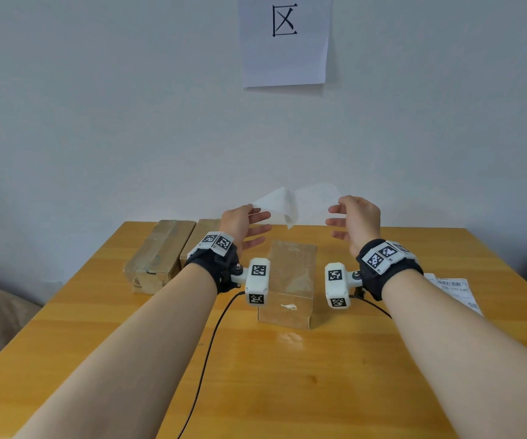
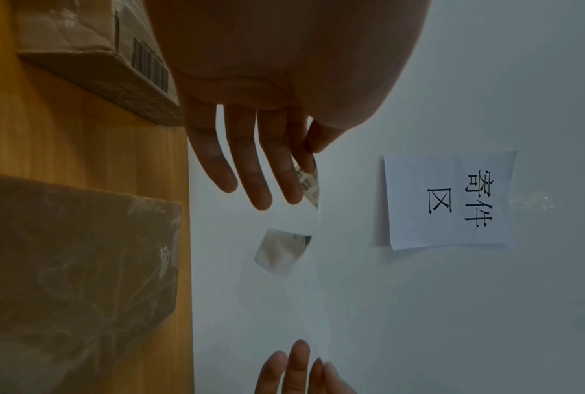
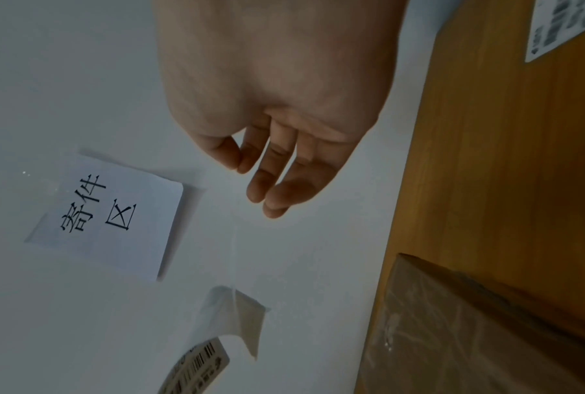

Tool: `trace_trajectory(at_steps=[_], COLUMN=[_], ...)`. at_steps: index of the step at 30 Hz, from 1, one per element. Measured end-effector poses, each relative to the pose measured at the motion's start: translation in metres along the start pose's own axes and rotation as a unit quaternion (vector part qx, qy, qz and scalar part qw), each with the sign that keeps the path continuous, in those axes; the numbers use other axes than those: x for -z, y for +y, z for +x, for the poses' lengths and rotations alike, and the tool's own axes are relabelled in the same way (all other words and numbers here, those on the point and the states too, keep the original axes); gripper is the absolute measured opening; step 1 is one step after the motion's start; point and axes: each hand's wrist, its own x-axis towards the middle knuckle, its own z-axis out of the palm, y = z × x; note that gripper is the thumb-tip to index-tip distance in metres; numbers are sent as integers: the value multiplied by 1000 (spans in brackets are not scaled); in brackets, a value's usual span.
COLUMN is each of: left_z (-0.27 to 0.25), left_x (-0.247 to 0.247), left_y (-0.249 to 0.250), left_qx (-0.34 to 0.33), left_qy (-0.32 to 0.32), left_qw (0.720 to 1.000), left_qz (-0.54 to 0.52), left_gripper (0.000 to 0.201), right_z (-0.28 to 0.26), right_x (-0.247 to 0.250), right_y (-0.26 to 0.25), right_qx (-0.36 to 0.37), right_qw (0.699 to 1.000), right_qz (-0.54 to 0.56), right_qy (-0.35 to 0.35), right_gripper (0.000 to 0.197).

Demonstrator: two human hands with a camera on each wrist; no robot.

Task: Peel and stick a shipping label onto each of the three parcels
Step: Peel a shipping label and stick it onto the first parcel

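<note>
So the wooden table runs right up against a pale wall, and the near half of the top is bare wood apart from a black cable snaking toward the front edge, so lots of space there. A sheet of paper with printed characters hangs on the wall above. Biggest item on the table is the tape-wrapped parcel sitting dead centre, right between the two wrists. Two more cardboard parcels sit side by side at the back left, close to the wall edge, well apart from the centre one. Over on the right edge of the table there's a loose printed shipping label sheet, partly hidden behind the right forearm. Both hands are up in the air above the centre parcel, set apart from each other. The left hand pinches a corner of the shipping label between thumb and forefinger, other fingers straight out. The right hand pinches the thin translucent backing sheet, remaining fingers loosely extended. The label curls away from the backing in the gap between the hands, touching neither parcel nor table.
</note>
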Motion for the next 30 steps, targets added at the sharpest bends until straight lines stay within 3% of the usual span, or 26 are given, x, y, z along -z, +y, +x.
trace_trajectory(at_steps=[13, 23, 30], left_z=[-4, -7, -7], left_x=[-2, -15, -23], left_y=[1, 0, -3], left_qx=[2, 13, 21], left_qy=[-13, -15, -20], left_qw=[999, 1000, 1000], left_qz=[-39, 1, 4], left_gripper=[23, 26, 28], right_z=[3, 12, 14], right_x=[11, 37, 62], right_y=[4, 4, 10], right_qx=[-61, -104, -130], right_qw=[997, 981, 962], right_qz=[44, 114, 157], right_qy=[19, 120, 184], right_gripper=[19, 39, 34])
